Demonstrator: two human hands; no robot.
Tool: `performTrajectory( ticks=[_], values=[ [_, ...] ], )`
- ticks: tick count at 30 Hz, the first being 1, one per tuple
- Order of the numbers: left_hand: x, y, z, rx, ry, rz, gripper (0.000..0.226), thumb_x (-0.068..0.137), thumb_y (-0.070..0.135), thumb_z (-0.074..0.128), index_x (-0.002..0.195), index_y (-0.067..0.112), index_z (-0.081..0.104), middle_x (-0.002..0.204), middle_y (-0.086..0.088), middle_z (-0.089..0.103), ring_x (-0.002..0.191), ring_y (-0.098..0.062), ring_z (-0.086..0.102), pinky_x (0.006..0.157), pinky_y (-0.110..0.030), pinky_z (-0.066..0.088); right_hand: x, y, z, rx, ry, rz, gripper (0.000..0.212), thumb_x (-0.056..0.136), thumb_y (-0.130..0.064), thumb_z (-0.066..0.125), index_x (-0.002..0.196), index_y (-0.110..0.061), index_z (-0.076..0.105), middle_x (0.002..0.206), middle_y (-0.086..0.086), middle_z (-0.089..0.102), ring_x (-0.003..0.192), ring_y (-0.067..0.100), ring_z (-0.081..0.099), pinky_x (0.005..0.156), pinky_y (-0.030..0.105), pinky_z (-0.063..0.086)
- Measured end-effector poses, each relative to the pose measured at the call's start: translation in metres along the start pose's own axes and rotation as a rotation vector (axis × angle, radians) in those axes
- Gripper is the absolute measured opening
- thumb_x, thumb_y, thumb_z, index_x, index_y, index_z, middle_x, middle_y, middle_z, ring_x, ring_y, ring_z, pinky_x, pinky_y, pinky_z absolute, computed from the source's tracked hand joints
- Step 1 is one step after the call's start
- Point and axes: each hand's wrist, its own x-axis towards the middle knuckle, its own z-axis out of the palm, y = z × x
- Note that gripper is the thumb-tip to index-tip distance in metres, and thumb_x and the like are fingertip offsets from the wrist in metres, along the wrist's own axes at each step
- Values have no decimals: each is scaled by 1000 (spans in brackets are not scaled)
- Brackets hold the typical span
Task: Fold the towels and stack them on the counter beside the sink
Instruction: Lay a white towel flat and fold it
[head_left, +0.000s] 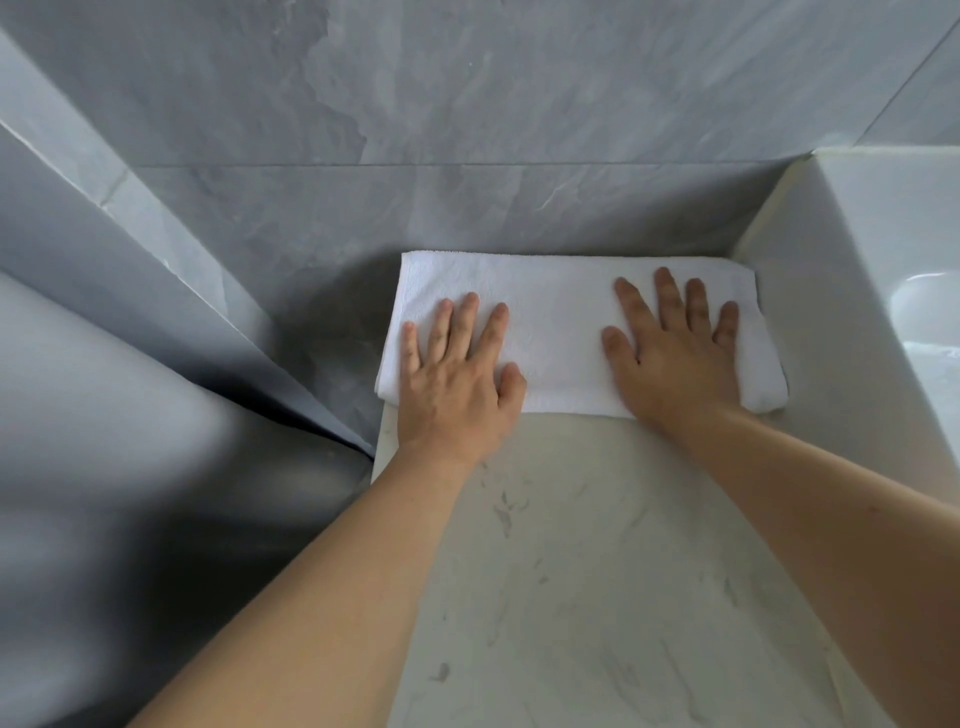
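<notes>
Fingers of both hands lie straight, pressing white towel (566, 322) onto marble counter (597, 571) against grey-tiled wall (467, 114).

- Left hand (457, 379) — bare, no ring, no glove, nails cut short.
- Right hand (675, 358) — bare as well, with short plain nails and nothing on the fingers.
- Both wrists carry no watch or band.
- Both forearms are uncovered down to the frame's lower edge; no sleeve shows.
</notes>
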Motion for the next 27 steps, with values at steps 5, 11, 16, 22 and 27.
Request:
performTrajectory(
  ticks=[5,11,16,22,27],
  values=[
    [1,0,2,0,-5,1,65,96,46,17,158,34,7,168,3,-2,154,-19,-7,122,-50,-7,2,2,2,-3,3,-7,61,97,-56,13,155,-40,1,165,1,-4,150,29,-7,118,55,-9],
    [1,1,2,0,20,-12,68,94,48,12,159,27,11,167,0,5,154,-21,-3,122,-51,-7,-12,-1,2,124,178,-26,67,94,-48,12,154,-21,25,162,9,20,149,28,15,121,50,-2],
    [-12,3,-3,21,157,80,68,96,44,17,154,11,31,163,-6,27,152,-27,16,124,-51,4,-61,-4,5,200,408,-124,57,96,-34,27,143,-6,44,151,14,41,140,33,35,120,51,11],
    [-69,10,2,-83,198,161,61,98,37,28,149,4,39,157,-12,36,148,-31,28,122,-51,18,-123,-8,4,221,372,-216,54,95,-28,34,141,-4,46,149,15,43,138,34,39,117,50,21],
    [-104,18,-6,-127,212,216,59,100,34,30,149,1,39,157,-15,35,148,-33,28,121,-52,22,-170,-2,7,227,298,-208,56,94,-30,32,141,-3,46,150,15,43,138,33,39,117,45,18]
  ],
)
